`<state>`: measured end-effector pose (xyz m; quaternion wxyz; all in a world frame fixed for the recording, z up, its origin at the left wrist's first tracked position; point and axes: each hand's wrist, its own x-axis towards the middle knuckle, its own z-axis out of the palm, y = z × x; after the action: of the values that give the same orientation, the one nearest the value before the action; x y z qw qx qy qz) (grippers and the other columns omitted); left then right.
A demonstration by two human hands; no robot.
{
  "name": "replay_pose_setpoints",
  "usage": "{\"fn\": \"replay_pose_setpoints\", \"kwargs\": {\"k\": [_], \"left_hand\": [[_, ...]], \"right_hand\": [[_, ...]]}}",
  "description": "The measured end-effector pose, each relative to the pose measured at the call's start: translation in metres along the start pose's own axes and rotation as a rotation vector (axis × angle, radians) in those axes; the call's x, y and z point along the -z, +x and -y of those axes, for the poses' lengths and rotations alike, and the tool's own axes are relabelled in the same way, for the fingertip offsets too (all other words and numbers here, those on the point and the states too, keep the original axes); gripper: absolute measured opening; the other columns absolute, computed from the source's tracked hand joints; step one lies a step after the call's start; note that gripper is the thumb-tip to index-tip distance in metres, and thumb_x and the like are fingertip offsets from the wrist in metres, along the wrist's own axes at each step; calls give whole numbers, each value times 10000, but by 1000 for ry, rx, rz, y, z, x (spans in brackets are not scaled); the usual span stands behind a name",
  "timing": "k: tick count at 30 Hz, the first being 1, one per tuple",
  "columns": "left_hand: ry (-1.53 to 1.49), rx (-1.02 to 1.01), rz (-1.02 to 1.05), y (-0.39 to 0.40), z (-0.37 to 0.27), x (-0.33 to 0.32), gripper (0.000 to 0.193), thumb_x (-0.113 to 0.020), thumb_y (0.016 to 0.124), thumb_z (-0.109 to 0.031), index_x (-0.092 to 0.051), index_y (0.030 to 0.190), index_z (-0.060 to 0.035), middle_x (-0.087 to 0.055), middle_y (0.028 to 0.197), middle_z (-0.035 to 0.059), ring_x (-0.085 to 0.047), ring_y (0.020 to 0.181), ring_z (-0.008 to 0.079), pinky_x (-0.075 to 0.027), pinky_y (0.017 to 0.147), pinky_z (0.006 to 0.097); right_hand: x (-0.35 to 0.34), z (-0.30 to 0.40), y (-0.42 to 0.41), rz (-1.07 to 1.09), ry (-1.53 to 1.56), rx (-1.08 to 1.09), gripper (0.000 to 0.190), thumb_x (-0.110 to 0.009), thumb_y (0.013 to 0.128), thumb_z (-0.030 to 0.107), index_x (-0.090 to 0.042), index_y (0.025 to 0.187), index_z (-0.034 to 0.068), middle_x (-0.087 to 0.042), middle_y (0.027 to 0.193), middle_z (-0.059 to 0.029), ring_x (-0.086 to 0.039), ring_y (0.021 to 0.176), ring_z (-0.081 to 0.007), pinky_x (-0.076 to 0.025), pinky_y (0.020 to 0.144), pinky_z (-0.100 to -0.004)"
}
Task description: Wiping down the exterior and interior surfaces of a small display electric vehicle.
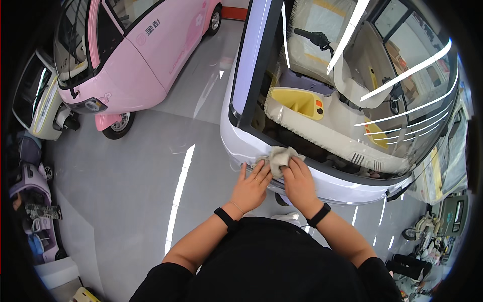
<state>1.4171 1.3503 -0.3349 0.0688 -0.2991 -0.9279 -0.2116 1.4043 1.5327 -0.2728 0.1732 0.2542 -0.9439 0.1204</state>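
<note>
A crumpled beige cloth [281, 160] lies against the front of a pale lilac small enclosed vehicle [339, 188], just below its windshield. My right hand [300, 183] grips the cloth, with the fingertips over its right side. My left hand [249, 188] rests beside it with fingers spread, the fingertips on the body panel and at the cloth's left edge. How much of the cloth is under the left fingers is hidden. Through the windshield, a handlebar [315, 37], a cream dashboard [320, 136] and a yellow storage compartment [296, 102] show.
A pink three-wheeled vehicle [151, 60] stands to the left on the glossy grey floor [139, 181]. Beyond it is a cream vehicle [45, 113], and a lilac scooter [39, 196] is at the far left. Several scooters and another person's dark-clothed legs [407, 266] show at lower right.
</note>
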Motion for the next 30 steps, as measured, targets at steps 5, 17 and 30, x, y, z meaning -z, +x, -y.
{"fn": "replay_pose_setpoints", "kwargs": {"k": [5,17,30], "left_hand": [[23,259,-26,-1,11,4,601,-636,773,-143,-463,1340,-39,-401,1446,155,-263,1422,338,-203,1105,618],[241,-73,93,56,-56,-8,576,-641,776,-188,-487,1290,22,-386,1456,208,-254,1424,355,-176,1109,618],[14,-37,28,56,-229,-67,401,-507,836,-96,-550,1231,-38,-621,1170,150,-632,979,287,-471,820,386]], "right_hand": [[-24,14,34,15,13,82,318,-588,772,139,-574,1073,37,-545,1227,-159,-502,1149,-333,-433,971,-423],[15,-34,-51,-145,15,-178,265,-597,761,140,-584,1018,79,-550,1081,-84,-526,1081,-261,-439,950,-375],[77,-162,-191,-183,-303,-249,242,-511,812,23,-582,1043,12,-583,1075,-201,-536,1058,-374,-408,950,-491]]}}
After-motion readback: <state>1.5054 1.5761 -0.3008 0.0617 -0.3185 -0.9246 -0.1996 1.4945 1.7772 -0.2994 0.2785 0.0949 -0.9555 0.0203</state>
